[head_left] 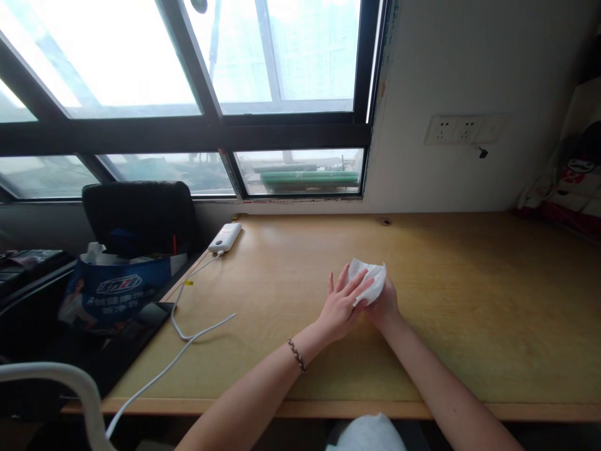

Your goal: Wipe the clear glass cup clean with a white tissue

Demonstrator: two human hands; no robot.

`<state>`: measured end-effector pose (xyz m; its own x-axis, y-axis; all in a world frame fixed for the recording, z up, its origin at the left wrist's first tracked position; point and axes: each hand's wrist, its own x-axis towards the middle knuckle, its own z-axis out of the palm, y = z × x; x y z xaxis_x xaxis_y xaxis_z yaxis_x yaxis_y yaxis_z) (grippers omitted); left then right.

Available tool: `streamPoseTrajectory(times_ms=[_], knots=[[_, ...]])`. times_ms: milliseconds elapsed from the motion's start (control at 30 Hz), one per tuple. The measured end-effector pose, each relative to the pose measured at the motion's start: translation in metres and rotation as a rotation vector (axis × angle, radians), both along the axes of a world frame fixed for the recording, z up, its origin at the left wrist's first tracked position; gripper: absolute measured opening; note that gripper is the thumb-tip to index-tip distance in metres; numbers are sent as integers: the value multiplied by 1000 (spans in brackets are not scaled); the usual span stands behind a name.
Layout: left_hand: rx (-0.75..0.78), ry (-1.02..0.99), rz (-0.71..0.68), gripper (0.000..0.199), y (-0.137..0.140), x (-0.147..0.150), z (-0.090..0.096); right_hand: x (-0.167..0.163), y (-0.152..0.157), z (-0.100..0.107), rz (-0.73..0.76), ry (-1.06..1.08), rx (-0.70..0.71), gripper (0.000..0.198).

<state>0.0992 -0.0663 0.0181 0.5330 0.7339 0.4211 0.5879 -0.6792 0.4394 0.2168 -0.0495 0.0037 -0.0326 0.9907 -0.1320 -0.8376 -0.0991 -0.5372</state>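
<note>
Tissue [370,280], white and crumpled, is sitting just right of the frame's centre, held between both hands a little above or on the wooden tabletop [469,300]; whether it is touching the wood is hard to tell from this angle. Nearest the camera, two bare forearms are reaching in from the bottom edge, the left one wearing a thin beaded bracelet [296,354] at the wrist. The left hand [342,305] is lying with fingers spread and flat, its fingertips pressing against the near side of the tissue. The right hand [382,304] is curling around the tissue from behind and below, gripping it, and is partly hidden by the left.

Toward the lower left of the frame, a white cable [188,332] is looping across the tabletop and running up to a white power bank [226,237] lying near the tabletop's far left corner. Left of the tabletop's edge, a blue printed bag [117,291] is standing in front of a black chair back [141,216].

Farther back, a white wall [469,75] is carrying a socket strip [462,129] in the upper right, and a dark-framed window [211,131] is filling the upper left.
</note>
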Motion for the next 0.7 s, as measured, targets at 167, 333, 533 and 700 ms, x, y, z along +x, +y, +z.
streamPoseTrajectory(times_ms=[167, 333, 533, 700], knots=[[-217, -301, 137, 44, 15, -1, -18, 11, 2, 2, 71, 96, -134, 31], [-325, -464, 94, 46, 26, -2, -35, 10, 0, 3, 75, 104, -149, 31], [-353, -519, 87, 48, 25, -1, -38, 9, -1, 7, 84, 110, -145, 32], [-374, -583, 55, 49, 23, 0, -34, 10, -1, 6, 77, 100, -147, 31]])
